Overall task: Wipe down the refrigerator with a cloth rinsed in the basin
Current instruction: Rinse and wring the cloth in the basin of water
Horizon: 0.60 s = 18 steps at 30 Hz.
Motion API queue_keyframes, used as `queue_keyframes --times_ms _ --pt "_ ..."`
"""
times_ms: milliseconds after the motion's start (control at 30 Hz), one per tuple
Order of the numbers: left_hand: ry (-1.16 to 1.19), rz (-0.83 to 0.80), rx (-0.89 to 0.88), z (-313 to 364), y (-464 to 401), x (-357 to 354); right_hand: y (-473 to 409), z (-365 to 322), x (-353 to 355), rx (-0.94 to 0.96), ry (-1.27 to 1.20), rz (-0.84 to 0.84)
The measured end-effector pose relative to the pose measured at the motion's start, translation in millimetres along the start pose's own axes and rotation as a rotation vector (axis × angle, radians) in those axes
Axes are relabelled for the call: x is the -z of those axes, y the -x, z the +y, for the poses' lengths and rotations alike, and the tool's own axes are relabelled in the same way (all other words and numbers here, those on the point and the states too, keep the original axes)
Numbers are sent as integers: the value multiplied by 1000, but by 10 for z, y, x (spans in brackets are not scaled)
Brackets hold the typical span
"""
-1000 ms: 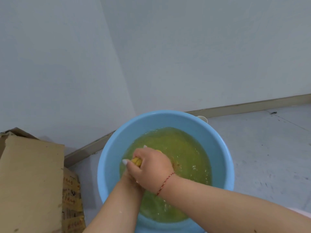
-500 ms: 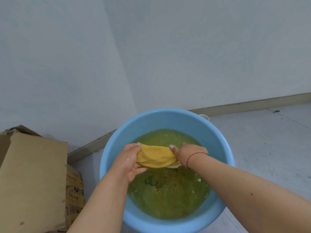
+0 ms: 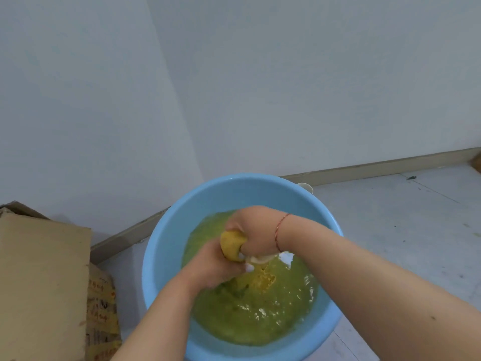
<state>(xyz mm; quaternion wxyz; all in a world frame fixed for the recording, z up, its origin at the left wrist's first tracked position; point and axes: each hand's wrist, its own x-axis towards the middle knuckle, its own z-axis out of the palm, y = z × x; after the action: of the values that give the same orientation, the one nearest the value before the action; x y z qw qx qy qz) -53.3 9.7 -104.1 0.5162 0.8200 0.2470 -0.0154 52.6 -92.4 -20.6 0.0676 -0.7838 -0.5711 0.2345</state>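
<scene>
Both hands, left [image 3: 213,267] and right [image 3: 256,231], are gripping the cloth [image 3: 231,244] over the basin [image 3: 166,243]; a box [image 3: 44,282] is sitting beside it on the floor [image 3: 403,230].

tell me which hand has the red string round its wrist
The right hand, the upper one gripping the yellow cloth over the blue basin. The left hand, gripping the cloth from below, has a bare wrist.

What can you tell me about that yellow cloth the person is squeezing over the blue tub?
The yellow cloth looks like soft, textured fabric, soaked and bunched into a tight wad. A paler edge shows underneath it. Both hands grip it: the left hand from below and the right hand from above, as if wringing it. It sits just above the greenish water inside the blue basin, near the middle.
</scene>
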Motion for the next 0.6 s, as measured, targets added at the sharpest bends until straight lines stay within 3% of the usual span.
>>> queue_keyframes --times_ms 200,267,400,500,600 --pt "333 70 -66 104 58 84 -12 505 156 -74 -620 227" --pt "549 116 -50 161 45 99 -31 674 31 -126 -867 247" --pt "1119 237 0 339 25 123 -130 575 -422 -202 -1379 111" --pt "1530 208 -1 356 24 141 -194 261 -645 -149 -1763 -10" --pt "1595 82 -35 384 75 102 -215 97 -737 -221 -1803 -81"
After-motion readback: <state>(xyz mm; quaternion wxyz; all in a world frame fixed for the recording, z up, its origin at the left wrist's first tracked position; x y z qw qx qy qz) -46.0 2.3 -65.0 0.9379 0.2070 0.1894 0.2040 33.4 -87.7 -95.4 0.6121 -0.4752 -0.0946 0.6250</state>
